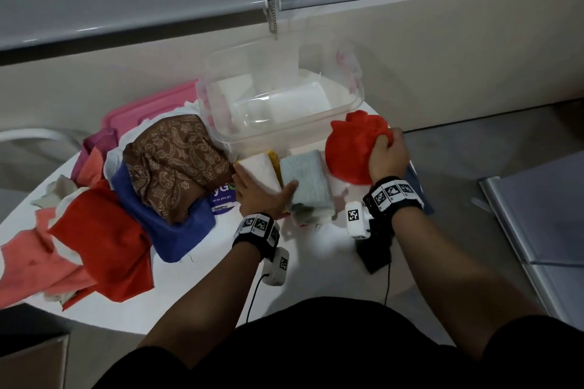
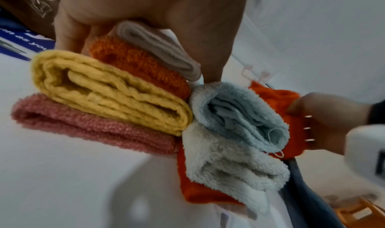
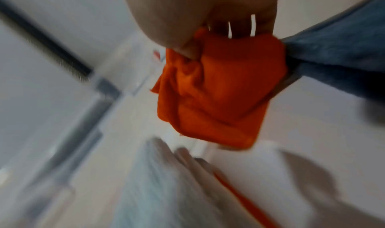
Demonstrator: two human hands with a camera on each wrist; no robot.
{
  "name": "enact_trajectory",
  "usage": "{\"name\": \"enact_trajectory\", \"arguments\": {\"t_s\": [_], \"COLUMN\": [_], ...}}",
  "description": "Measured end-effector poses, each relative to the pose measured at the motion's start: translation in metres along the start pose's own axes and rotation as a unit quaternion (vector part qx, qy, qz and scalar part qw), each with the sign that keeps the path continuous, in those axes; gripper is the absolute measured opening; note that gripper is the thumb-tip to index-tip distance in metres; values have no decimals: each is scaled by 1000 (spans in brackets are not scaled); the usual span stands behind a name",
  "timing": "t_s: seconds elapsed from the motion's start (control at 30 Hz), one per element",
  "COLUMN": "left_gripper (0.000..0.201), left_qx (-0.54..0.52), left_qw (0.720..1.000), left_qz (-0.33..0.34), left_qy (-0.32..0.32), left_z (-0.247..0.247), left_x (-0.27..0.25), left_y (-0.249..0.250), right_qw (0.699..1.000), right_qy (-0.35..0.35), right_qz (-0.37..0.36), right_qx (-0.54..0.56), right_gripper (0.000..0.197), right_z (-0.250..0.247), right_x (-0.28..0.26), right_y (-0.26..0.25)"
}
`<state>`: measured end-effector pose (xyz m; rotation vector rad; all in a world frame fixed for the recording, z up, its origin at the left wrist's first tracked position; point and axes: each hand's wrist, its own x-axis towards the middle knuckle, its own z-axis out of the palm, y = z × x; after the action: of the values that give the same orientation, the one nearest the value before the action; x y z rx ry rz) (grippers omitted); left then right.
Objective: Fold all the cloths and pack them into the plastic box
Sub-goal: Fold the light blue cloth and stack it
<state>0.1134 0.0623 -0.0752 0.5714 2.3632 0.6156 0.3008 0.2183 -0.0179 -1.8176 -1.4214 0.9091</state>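
A clear plastic box (image 1: 319, 125) stands open at the back of the white table (image 1: 316, 246). In front of it lie folded cloths: a stack with beige (image 2: 158, 48), orange (image 2: 137, 63), yellow (image 2: 108, 89) and pink (image 2: 93, 124) layers, and beside it light blue (image 1: 308, 180) over off-white (image 2: 233, 164). My left hand (image 1: 265, 180) straddles the near end of the stack, fingers on its left side, thumb (image 2: 212, 55) between it and the light blue cloth. My right hand (image 1: 387, 139) grips a bunched red-orange cloth (image 1: 354, 148), held up right of the box.
Loose cloths are heaped at the left: brown paisley (image 1: 177, 158), blue (image 1: 158, 215), red (image 1: 104, 240), salmon (image 1: 28, 265). A pink lid (image 1: 151, 107) lies behind them. A dark blue cloth (image 3: 337, 53) hangs by my right wrist. A black device (image 1: 376, 249) sits near the front edge.
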Motion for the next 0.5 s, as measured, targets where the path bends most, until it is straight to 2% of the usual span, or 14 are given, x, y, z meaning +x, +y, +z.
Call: {"name": "enact_trajectory", "arguments": {"t_s": [0.07,0.1,0.13,0.2,0.23,0.27,0.3,0.33,0.43,0.5], "left_gripper": [143,142,142,141,142,142,142,141,124,110], "left_qx": [-1,2,5,7,4,-3,-7,-10,-29,-89], "left_qw": [1000,1000,1000,1000,1000,1000,1000,1000,998,994], "left_qz": [4,4,3,5,8,11,15,18,41,45], "left_qy": [4,5,7,12,13,12,11,11,26,48], "left_z": [2,3,4,4,4,5,5,4,-2,-5], "left_x": [1,1,1,1,0,1,0,-1,0,7], "left_y": [-1,-1,0,0,-1,-2,-2,-2,-5,-13], "right_qw": [995,987,969,892,851,823,814,829,910,938], "right_qy": [-78,-155,-241,-400,-452,-483,-492,-471,-328,-294], "right_qz": [-37,-43,-51,-75,-77,-65,-48,-33,-14,25], "right_qx": [41,25,-37,-198,-256,-292,-304,-301,-251,-179], "right_gripper": [19,25,28,29,31,32,34,39,62,82], "right_z": [-21,-28,-32,-32,-29,-25,-22,-18,-10,-1], "right_x": [-13,-22,-30,-51,-63,-74,-83,-91,-94,-90], "right_y": [-8,-9,-7,3,11,23,35,46,63,59]}}
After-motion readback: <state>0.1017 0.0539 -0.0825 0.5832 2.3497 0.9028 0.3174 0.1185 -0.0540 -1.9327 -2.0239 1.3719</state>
